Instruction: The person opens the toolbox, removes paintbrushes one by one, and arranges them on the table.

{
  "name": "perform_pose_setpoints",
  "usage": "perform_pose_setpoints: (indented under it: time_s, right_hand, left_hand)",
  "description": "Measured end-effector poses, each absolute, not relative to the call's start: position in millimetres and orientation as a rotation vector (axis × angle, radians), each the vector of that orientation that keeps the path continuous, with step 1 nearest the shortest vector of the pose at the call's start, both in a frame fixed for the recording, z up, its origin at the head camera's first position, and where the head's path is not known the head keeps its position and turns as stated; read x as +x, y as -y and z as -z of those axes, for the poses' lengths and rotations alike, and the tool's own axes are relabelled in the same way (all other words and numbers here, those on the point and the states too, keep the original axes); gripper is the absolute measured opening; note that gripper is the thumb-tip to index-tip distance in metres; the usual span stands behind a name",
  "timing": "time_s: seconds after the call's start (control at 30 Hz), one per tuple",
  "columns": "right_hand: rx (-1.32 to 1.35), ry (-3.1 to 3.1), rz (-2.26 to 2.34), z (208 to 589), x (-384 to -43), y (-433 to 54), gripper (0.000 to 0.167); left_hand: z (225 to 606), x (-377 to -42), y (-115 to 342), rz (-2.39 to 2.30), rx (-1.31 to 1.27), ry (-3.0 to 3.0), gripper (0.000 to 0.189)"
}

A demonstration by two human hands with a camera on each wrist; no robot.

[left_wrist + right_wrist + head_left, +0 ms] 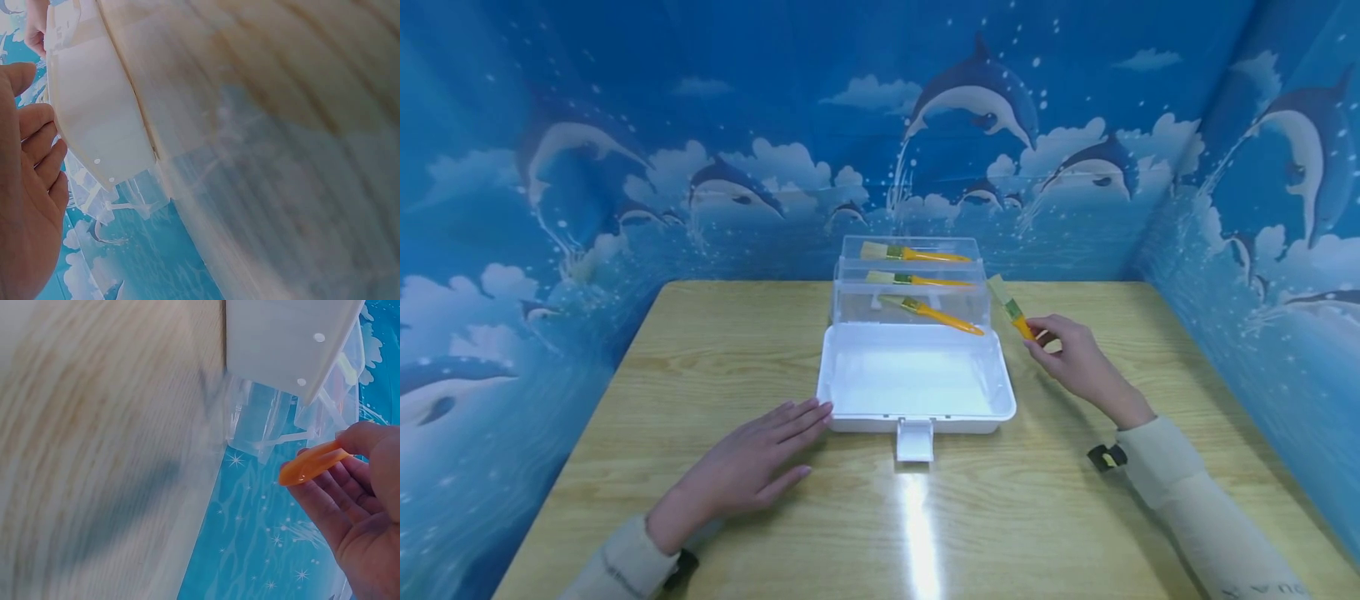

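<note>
My right hand (1075,358) pinches a paintbrush (1017,317) by its orange handle, beside the right edge of the box with its pale bristles pointing up and away. In the right wrist view the handle's end (309,465) shows between thumb and fingers. A white storage box (865,423) stands open, its clear stepped trays (850,304) raised at the back. Three similar brushes lie in the tiers: one in the top (925,254), one in the middle (917,280), one slanting in the lowest (943,317). The straight fingers of my left hand (752,458) rest at the box's front left corner.
The box sits on a wood-grain table (722,358), its white latch (915,442) hanging down at the front. A blue dolphin-print curtain (760,125) encloses the table's back and both sides. A dark strap piece (1107,457) shows at the right cuff.
</note>
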State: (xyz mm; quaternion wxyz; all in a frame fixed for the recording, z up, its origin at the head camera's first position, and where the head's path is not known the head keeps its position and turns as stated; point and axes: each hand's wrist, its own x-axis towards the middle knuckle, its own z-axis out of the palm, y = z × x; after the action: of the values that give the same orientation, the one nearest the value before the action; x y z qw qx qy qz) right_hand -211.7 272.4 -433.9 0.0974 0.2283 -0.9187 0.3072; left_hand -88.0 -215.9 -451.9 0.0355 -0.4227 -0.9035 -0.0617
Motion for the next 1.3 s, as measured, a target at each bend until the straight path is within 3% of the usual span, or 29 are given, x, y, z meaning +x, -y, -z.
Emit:
perform_pose_setpoints:
  time_s: [1.3]
  right_hand:
    - [0.319,2.875,-0.851,439.8,-224.8,-272.2,0.035]
  left_hand:
    - [447.8,-85.4,213.9,0.188,-1.253,2.884,0.066]
